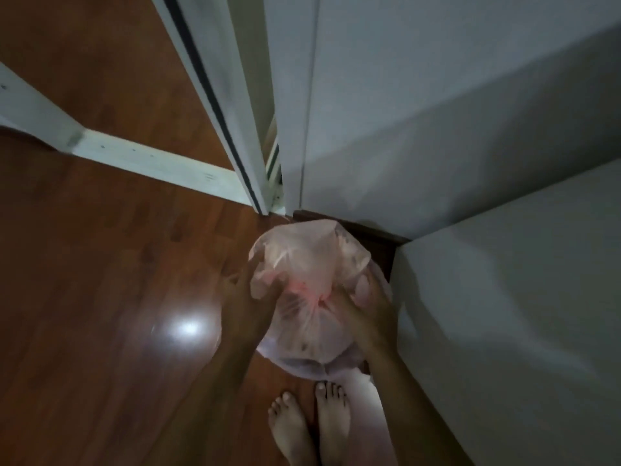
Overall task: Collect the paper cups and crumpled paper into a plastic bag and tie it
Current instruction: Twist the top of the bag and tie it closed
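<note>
Underfoot, from nine o'clock down to six, a reddish wooden floor (100,280), glossy, with a lamp's glare near seven o'clock. At two and three o'clock, pale walls (470,129) meeting in a corner; at eleven, a white sliding door frame (215,105) with its sill (141,156) running off toward nine.

Just below centre, tucked toward that corner, a translucent pink plastic bag (309,264), puffed and rounded, top gathered into a reddish twist (317,294) at its middle. Probably held up off the floor and close to the body so both loose ends can be worked against each other. Contents only dim shapes through the film; cups or paper not distinguishable. Another pale rounded form under the bag's lower edge, toward six o'clock; impossible to say whether bin, liner or more bag.

Left hand (245,297) at the bag's nine o'clock side, fingers curled into a fold of plastic, clenched on it. Right hand (366,307) at the three o'clock side, fingers wrapped over the bag's shoulder, thumb toward the twist, likewise gripping plastic. Twist lying between the two grips, nearer the right thumb. By appearance, collecting finished and tying under way or just being snugged; whether a knot is fully closed cannot be told through the blur.

At six o'clock, two bare feet (312,425) on the boards, toes pointing at the bag.
</note>
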